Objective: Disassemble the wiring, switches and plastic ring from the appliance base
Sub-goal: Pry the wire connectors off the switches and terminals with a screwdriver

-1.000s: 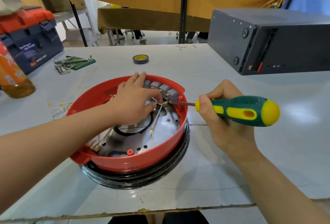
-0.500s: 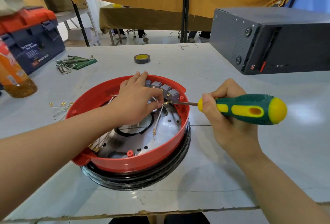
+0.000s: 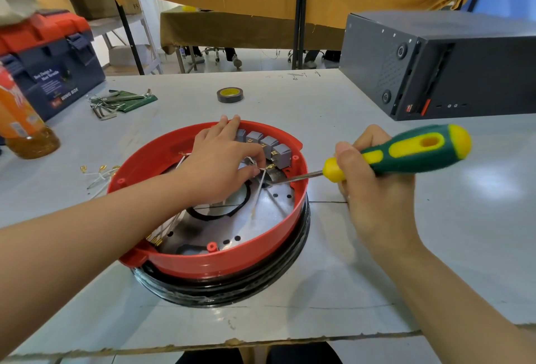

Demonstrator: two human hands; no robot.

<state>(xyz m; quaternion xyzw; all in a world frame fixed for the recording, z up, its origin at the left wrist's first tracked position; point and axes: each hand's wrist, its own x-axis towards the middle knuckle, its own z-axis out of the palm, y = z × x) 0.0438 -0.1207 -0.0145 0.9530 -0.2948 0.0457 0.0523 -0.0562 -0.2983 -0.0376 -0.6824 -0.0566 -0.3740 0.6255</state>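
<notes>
Pinching white wiring (image 3: pixel 262 182), left hand (image 3: pixel 220 166) — right hand (image 3: pixel 374 186) grips screwdriver (image 3: pixel 406 153) — red ring (image 3: pixel 232 256), grey switches (image 3: pixel 268 144).

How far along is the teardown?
Done: some loose wires lie on the table. In hand: left hand pinches a wire by the switches; right hand holds the screwdriver, tip inside the red ring. Left: switches, remaining wires, ring still on.

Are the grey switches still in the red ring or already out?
Still in. Four grey switches sit in a row against the far inner wall of the red ring, beside the left hand.
</notes>
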